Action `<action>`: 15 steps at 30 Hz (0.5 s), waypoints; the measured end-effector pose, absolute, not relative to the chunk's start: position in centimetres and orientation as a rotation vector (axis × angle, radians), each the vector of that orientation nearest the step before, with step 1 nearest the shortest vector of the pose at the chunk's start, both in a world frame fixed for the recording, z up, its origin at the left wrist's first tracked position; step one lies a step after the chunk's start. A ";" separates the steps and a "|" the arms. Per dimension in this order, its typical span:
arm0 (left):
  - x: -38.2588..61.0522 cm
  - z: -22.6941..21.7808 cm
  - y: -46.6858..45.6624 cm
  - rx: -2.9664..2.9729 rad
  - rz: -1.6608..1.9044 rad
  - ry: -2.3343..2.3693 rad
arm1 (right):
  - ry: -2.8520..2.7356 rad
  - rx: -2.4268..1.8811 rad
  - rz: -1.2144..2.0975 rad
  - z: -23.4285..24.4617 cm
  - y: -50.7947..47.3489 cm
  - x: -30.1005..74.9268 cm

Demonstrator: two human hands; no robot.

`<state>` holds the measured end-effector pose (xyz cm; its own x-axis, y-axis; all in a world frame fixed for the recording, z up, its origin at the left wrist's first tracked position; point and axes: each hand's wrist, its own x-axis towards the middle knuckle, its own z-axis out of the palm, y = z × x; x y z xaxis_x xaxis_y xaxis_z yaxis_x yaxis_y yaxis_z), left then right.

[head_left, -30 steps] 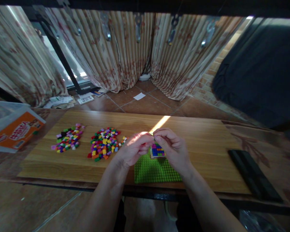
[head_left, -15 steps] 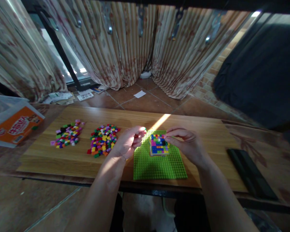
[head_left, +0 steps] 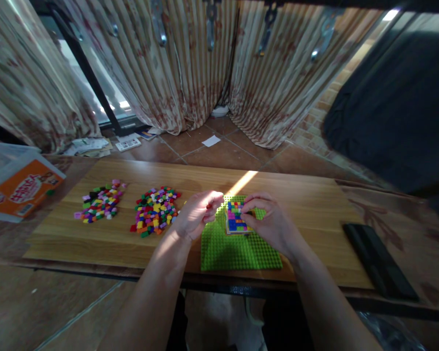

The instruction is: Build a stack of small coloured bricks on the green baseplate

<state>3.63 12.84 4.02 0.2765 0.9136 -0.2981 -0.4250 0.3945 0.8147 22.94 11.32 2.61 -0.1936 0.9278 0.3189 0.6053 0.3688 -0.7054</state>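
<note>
A square block of many-coloured building bricks (head_left: 235,220) stands on the green studded baseplate (head_left: 241,256). My right hand (head_left: 269,222) is over its right side, thumb and fingers pinched together at the top layer. Whatever sits between those fingertips is hidden, and the hand covers part of the block. To the left, my left hand (head_left: 197,214) hovers beside the block, above the baseplate's left edge. Its fingers are curled in, and a small red brick (head_left: 208,206) shows between them.
Two heaps of loose bricks, a nearer pile (head_left: 155,212) and a farther-left pile (head_left: 101,202), lie on the wooden tabletop (head_left: 314,209). A clear box with an orange label (head_left: 24,190) stands far left. A long black object (head_left: 378,261) rests at the right end.
My right hand has moved left, farther over the brick block. The green bit at my left fingertips no longer shows; that hand has barely moved.
</note>
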 end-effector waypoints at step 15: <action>3.4 3.9 12.7 0.706 0.984 0.866 | -1.267 -1.383 1.328 1.3 12.2 22.7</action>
